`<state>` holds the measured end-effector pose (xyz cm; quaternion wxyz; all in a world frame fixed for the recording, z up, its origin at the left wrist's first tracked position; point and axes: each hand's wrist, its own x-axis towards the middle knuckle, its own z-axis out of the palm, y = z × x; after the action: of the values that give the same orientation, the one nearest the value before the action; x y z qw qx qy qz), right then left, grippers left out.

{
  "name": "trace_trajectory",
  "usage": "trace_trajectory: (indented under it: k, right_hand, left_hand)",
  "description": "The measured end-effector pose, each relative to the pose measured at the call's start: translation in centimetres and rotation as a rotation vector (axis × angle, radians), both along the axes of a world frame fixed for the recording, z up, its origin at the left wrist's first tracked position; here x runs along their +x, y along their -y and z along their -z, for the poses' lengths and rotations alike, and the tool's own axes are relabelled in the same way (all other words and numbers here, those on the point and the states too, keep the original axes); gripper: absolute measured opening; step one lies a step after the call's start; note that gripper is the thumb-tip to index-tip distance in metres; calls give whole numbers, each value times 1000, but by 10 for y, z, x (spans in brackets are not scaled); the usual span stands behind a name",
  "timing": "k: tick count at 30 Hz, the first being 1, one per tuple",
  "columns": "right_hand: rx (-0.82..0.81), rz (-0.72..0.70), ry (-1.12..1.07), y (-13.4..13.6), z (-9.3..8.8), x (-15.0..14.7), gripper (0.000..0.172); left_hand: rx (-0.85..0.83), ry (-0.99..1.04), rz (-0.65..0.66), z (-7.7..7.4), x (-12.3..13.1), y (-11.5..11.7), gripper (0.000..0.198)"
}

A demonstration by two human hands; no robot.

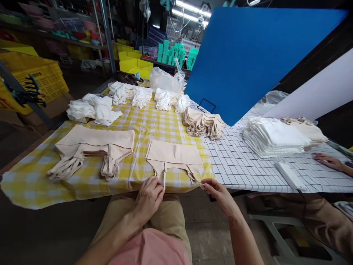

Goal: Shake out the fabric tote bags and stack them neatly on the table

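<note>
A beige cloth bag (pixel 174 152) lies flat on the yellow checked tablecloth (pixel 154 125), its straps pointing toward me at the table's front edge. My left hand (pixel 150 197) pinches the left strap near its white end. My right hand (pixel 217 191) pinches the tip of the right strap. Both hands sit just off the table edge, above my lap.
A pile of beige bags (pixel 93 149) lies to the left, more beige bags (pixel 202 123) behind right, and white bags (pixel 95 108) and bundles further back. A white stack (pixel 274 138) sits on the grid cloth. Another person's hand (pixel 328 161) rests at right. A blue board (pixel 248 55) leans behind.
</note>
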<state>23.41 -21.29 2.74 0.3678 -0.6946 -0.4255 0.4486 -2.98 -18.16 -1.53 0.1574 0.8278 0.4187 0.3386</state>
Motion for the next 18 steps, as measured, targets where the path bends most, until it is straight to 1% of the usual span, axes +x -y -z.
trace_trajectory:
  k: [3,6,12,14,18]
  right_hand:
    - [-14,-24,8,1,-3,-2,40]
    - [-9,-8,4,2,-9,-2,40]
    - [84,56,-37,3,-19,-5,37]
    - [105,58,-47,2,-20,-7,35]
    - [105,46,-24,1,-20,-10,36]
  left_hand:
    - [38,4,3,2,0,0,17]
    - [26,63,12,-4,-2,-1,18]
    - [-170,205,-2,-20,-5,-6,20]
    - [-207,242,-10,-21,-5,-7,20]
    - [-231,272,-10,-21,-6,-8,20]
